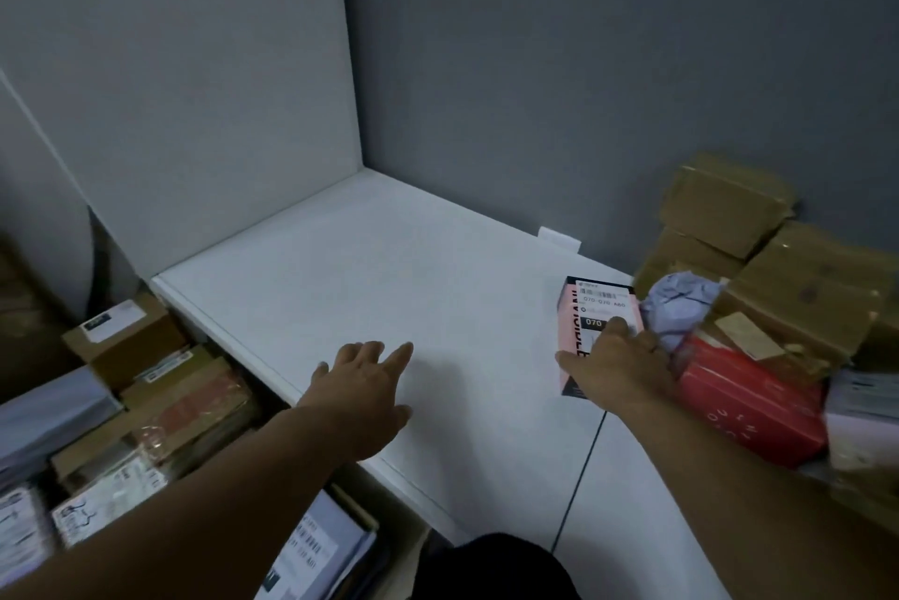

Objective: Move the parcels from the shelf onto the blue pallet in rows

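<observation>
A pink box [591, 317] with a white shipping label lies flat on the white shelf top [389, 278], at the left edge of a parcel pile. My right hand [618, 370] lies on its near end, fingers spread over the label and thumb out to the left. Out over the bare shelf surface my left hand [365, 380] reaches forward, fingers straight, holding nothing. A red parcel [749, 400] and a crumpled pale purple bag [681, 307] sit just right of the pink box. No blue pallet is in view.
Brown cardboard boxes [773, 254] are stacked against the grey wall at the right. Below the shelf's left edge several labelled parcels [160, 385] lie packed together. A white side panel [194, 112] closes the shelf at the left. A dark seam [579, 478] splits the shelf top.
</observation>
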